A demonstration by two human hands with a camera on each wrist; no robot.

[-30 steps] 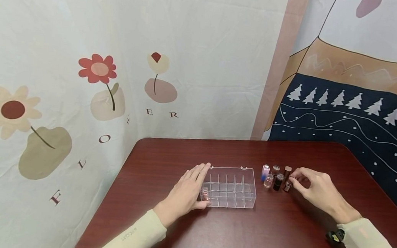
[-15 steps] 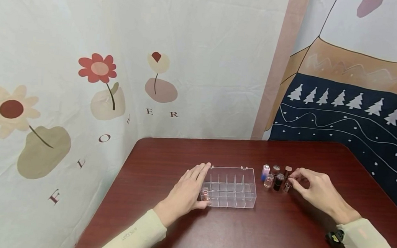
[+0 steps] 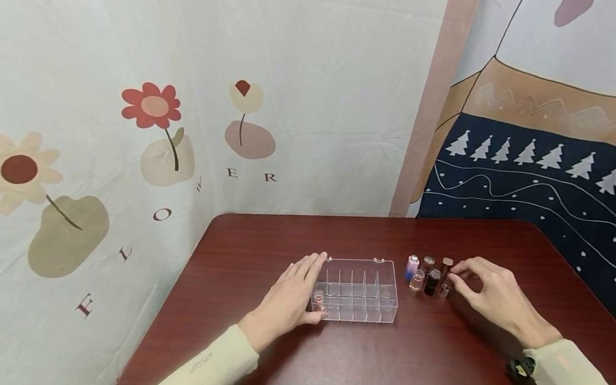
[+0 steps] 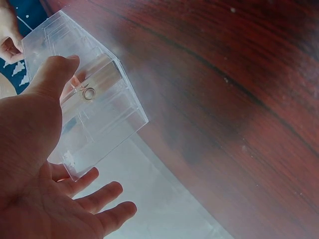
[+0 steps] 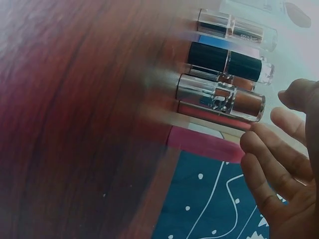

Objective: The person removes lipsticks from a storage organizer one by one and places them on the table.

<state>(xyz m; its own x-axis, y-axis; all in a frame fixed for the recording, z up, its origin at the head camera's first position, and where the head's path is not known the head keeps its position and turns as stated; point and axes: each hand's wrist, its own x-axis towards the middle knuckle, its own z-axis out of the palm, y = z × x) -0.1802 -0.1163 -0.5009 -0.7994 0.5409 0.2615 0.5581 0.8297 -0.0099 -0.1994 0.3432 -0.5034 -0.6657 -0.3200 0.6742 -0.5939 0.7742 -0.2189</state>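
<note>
My left hand (image 3: 290,292) grips the left end of a clear plastic divided box (image 3: 358,315), its thumb on the near face and fingers along the back. A small lip gloss tube (image 3: 319,301) stands in the front left compartment. In the left wrist view, the thumb presses on the box wall (image 4: 114,129). My right hand (image 3: 499,295) hovers beside a cluster of upright lipstick and lip gloss tubes, thumb and fingers apart. Its fingertips are close to the top of a clear-capped tube (image 5: 219,97) and a pink tube (image 5: 204,144) in the right wrist view.
The cluster also includes a black tube (image 3: 432,282), a pink-and-blue tube (image 3: 412,268), a clear tube (image 3: 416,280) and a brown-topped tube (image 3: 446,266). All stand on a dark red wooden table (image 3: 360,369). Printed cloth (image 3: 336,99) hangs behind.
The right hand has shifted only very slightly beside the tubes, its knuckles a little higher. The left hand and the box have stayed in place.
</note>
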